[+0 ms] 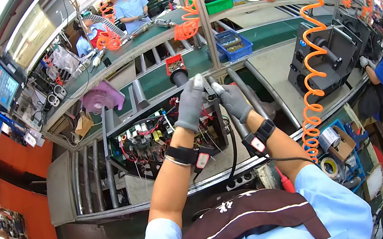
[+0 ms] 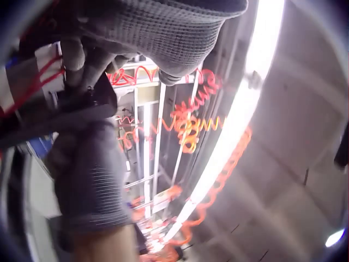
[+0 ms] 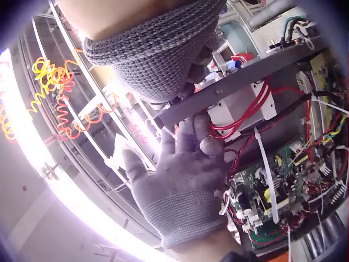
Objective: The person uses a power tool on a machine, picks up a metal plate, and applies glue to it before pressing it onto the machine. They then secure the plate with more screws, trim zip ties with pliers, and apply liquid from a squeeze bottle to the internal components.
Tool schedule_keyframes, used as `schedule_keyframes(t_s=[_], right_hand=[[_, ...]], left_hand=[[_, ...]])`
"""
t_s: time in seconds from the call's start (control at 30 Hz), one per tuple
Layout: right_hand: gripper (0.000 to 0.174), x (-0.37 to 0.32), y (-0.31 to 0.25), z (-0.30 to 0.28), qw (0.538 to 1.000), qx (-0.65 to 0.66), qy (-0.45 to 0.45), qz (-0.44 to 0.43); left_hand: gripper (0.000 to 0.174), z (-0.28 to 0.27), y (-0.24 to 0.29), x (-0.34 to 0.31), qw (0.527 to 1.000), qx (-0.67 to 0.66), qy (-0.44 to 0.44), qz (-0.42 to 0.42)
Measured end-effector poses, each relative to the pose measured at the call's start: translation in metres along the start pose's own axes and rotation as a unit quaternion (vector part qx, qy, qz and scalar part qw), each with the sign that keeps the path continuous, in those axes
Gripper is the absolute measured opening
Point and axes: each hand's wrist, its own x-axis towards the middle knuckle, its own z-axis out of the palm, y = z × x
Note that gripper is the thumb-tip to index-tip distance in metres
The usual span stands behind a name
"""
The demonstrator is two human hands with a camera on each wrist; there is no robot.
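An open metal chassis (image 1: 119, 151) lies on the roller line, its circuit boards (image 3: 272, 191), red wires and white cable ties exposed. Both hands wear grey knit gloves and meet at the chassis's right end panel (image 3: 229, 87). My left hand (image 1: 191, 103) is on the inner side, its fingers reaching to the panel, thumb spread away in the right wrist view. On the outer side, my right hand (image 1: 233, 100) has its fingers curled at a small black part (image 1: 210, 97) by the panel's upper edge. The fingertips largely hide this part.
A black cable (image 1: 233, 148) hangs beside the chassis. Metal rollers (image 1: 273, 96) lie to the right, with a dark machine housing (image 1: 324, 56) beyond. An orange coiled hose (image 1: 310, 60) hangs down at the right. A red bin (image 1: 175, 64) and blue bin (image 1: 235, 45) stand behind.
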Motion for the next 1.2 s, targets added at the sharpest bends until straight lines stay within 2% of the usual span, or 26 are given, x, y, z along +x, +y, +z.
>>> schedule_keyframes(t_s=[0.03, 0.07, 0.1, 0.13, 0.2, 0.23, 0.27, 0.33, 0.37, 0.4, 0.43, 0.53, 0.57, 0.6, 0.67, 0.7, 0.77, 0.83, 0.93, 1.0, 1.07, 1.1, 1.13, 1.2], right_hand=[[0.044, -0.001, 0.000, 0.000, 1.000, -0.002, -0.005, -0.002], [0.043, -0.003, -0.006, -0.001, 1.000, -0.014, 0.003, -0.017], [0.041, -0.003, -0.010, -0.001, 0.999, -0.024, 0.013, -0.031], [0.041, -0.002, -0.009, 0.000, 0.999, -0.024, 0.013, -0.031], [0.041, -0.003, -0.009, -0.001, 1.000, 0.001, 0.000, -0.009], [0.042, -0.003, -0.011, -0.003, 1.000, -0.021, -0.008, -0.002], [0.042, -0.003, -0.016, -0.002, 1.000, -0.024, -0.013, -0.004], [0.043, -0.006, -0.021, 0.001, 0.999, 0.035, -0.003, -0.017], [0.043, -0.007, -0.020, 0.001, 0.999, 0.033, -0.007, -0.017], [0.043, -0.007, -0.019, 0.000, 1.000, 0.007, -0.007, -0.016], [0.044, -0.006, -0.019, -0.001, 1.000, -0.018, -0.006, -0.015], [0.046, -0.006, -0.022, 0.001, 1.000, 0.028, -0.011, -0.005], [0.046, -0.006, -0.022, 0.000, 1.000, 0.025, -0.014, -0.004], [0.046, -0.005, -0.021, -0.001, 1.000, 0.006, -0.015, -0.015], [0.045, -0.003, -0.022, -0.002, 0.999, -0.014, -0.016, -0.026], [0.044, -0.002, -0.024, -0.002, 0.998, -0.054, -0.002, -0.025], [0.043, -0.003, -0.021, 0.000, 0.995, -0.092, 0.019, -0.022], [0.040, -0.001, -0.012, 0.006, 0.986, -0.132, 0.081, -0.055], [0.037, -0.009, -0.023, 0.012, 0.989, -0.060, 0.122, -0.066], [0.033, -0.014, -0.023, 0.007, 0.990, -0.073, 0.107, -0.059], [0.024, -0.020, -0.027, -0.002, 0.986, 0.156, 0.028, 0.054], [0.016, -0.024, -0.032, -0.006, 0.984, 0.174, 0.008, 0.035], [0.016, -0.026, -0.035, -0.009, 0.984, 0.176, 0.011, 0.038], [0.013, -0.026, -0.038, -0.016, 0.986, 0.161, -0.040, 0.010]], left_hand=[[0.050, -0.005, -0.007, 0.002, 0.987, -0.157, -0.007, -0.030], [0.052, -0.013, -0.012, 0.002, 0.949, -0.309, -0.016, -0.057], [0.055, -0.020, -0.017, 0.002, 0.924, -0.378, -0.018, -0.051], [0.055, -0.022, -0.020, 0.005, 0.924, -0.378, -0.017, -0.051], [0.056, -0.021, -0.019, 0.003, 0.959, -0.276, -0.031, -0.053], [0.057, -0.011, -0.017, 0.003, 0.993, -0.113, 0.024, -0.031], [0.057, 0.000, -0.019, 0.000, 0.996, -0.013, 0.045, 0.077], [0.054, 0.006, -0.041, 0.022, 0.983, 0.064, 0.057, 0.164], [0.054, 0.000, -0.034, 0.015, 0.983, 0.061, 0.060, 0.164], [0.052, -0.013, -0.018, 0.004, 0.988, -0.144, -0.005, 0.045], [0.050, -0.020, -0.009, -0.002, 0.935, -0.341, -0.072, -0.075], [0.046, -0.020, -0.022, -0.001, 0.938, -0.340, -0.045, -0.043], [0.044, -0.017, -0.014, 0.002, 0.972, -0.227, -0.005, -0.067], [0.044, -0.014, -0.017, 0.003, 0.971, -0.230, -0.004, -0.066], [0.045, -0.005, -0.024, 0.004, 0.995, -0.042, -0.009, 0.095], [0.052, 0.000, -0.023, 0.004, 0.990, -0.104, -0.005, 0.092], [0.053, -0.001, -0.025, 0.001, 0.992, -0.092, -0.019, 0.082], [0.058, 0.000, -0.023, -0.002, 0.992, -0.102, -0.030, 0.073], [0.057, -0.001, -0.025, -0.001, 0.992, -0.092, -0.022, 0.085], [0.058, -0.001, -0.029, -0.001, 0.990, -0.099, -0.021, 0.095], [0.057, -0.004, -0.033, 0.002, 0.989, -0.094, -0.026, 0.113], [0.057, -0.005, -0.033, 0.004, 0.989, -0.092, -0.028, 0.113], [0.057, -0.004, -0.034, 0.005, 0.989, -0.110, -0.021, 0.100], [0.055, -0.002, -0.025, 0.000, 0.988, -0.141, -0.014, 0.066]])
